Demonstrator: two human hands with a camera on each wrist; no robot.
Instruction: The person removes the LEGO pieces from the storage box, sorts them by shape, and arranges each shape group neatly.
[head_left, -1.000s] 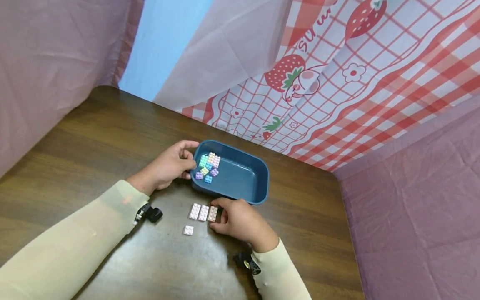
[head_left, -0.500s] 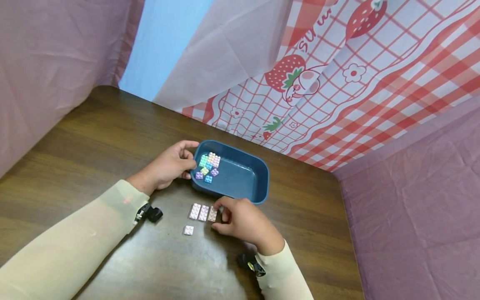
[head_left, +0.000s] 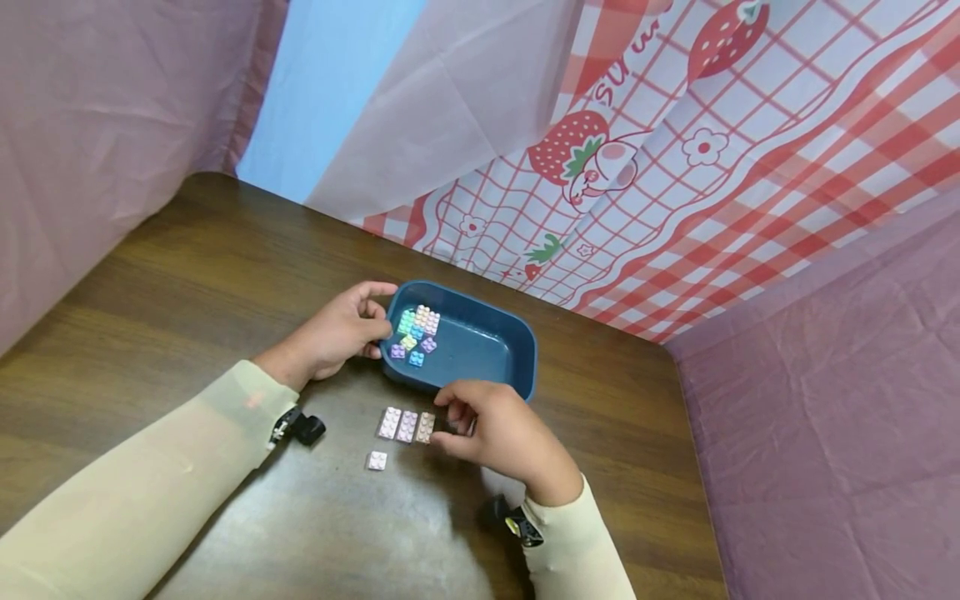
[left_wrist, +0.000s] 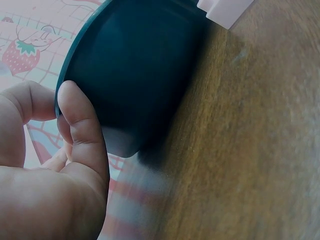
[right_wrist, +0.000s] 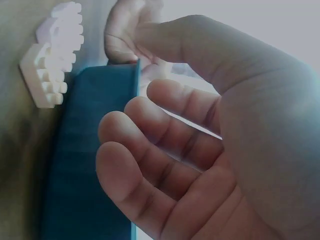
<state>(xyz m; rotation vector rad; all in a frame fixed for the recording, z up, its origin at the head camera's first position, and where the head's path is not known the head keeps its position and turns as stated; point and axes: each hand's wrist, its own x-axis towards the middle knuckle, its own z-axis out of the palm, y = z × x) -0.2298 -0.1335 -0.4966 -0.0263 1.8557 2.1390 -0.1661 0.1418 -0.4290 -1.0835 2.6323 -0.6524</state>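
At the left end of a dark blue plastic bin, my left hand pinches the rim. The left wrist view has the thumb against the bin's outer wall. Inside lie several pastel toy bricks, gathered at the left. In front of the bin stand a white brick, a lilac brick and a peach brick in a row. A small square white brick sits nearer. My right hand, loosely bent and holding nothing, hovers just right of the peach brick.
The wooden table carries everything. A strawberry-print checked cloth hangs behind the bin. Pinkish curtains close off both sides. Each wrist wears a small black camera.
My right hand has drawn off the peach brick, lifting slightly up and to the right. The brick stays in the row. My left hand keeps its place on the bin.
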